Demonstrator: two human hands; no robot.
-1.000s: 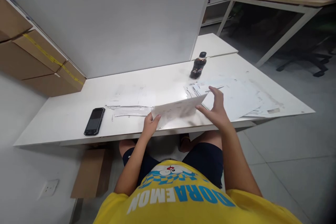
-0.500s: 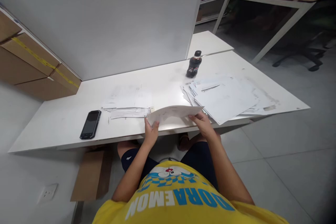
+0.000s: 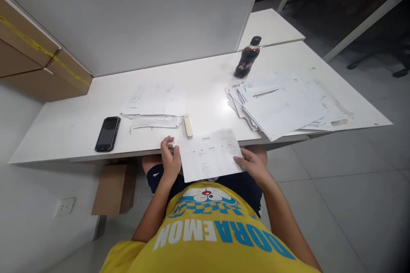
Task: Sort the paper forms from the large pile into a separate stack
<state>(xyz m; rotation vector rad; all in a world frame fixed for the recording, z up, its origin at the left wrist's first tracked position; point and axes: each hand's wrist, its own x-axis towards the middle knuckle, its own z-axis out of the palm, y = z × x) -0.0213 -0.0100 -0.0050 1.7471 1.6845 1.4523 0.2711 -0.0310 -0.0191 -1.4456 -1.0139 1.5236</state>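
A printed sheet of paper (image 3: 208,158) lies tilted toward me over my lap at the table's front edge, its printed face up. My right hand (image 3: 253,165) pinches its right edge, thumb on top. Beside the left edge is my left hand (image 3: 171,160), fingers apart and slightly curled, the thumb close to the paper; it holds nothing that I can see. Just beyond the sheet lies a small cream oblong object (image 3: 188,126). A stack of papers (image 3: 153,102) rests to its left. On the right spreads a larger, untidy paper pile (image 3: 285,111) with a pen (image 3: 265,93) on it.
A black rugged phone (image 3: 108,133) lies at the left of the white table (image 3: 73,115). Behind the papers stands a bottle of dark cola (image 3: 247,59). Cardboard boxes (image 3: 68,72) are at the far left, and another cardboard box (image 3: 113,190) is under the table. A grey panel (image 3: 144,17) borders the back.
The sheet has come down toward my lap and turned flatter, showing its print. My left hand has loosened from its left edge, and the cream object is now uncovered. The view has tilted downward.
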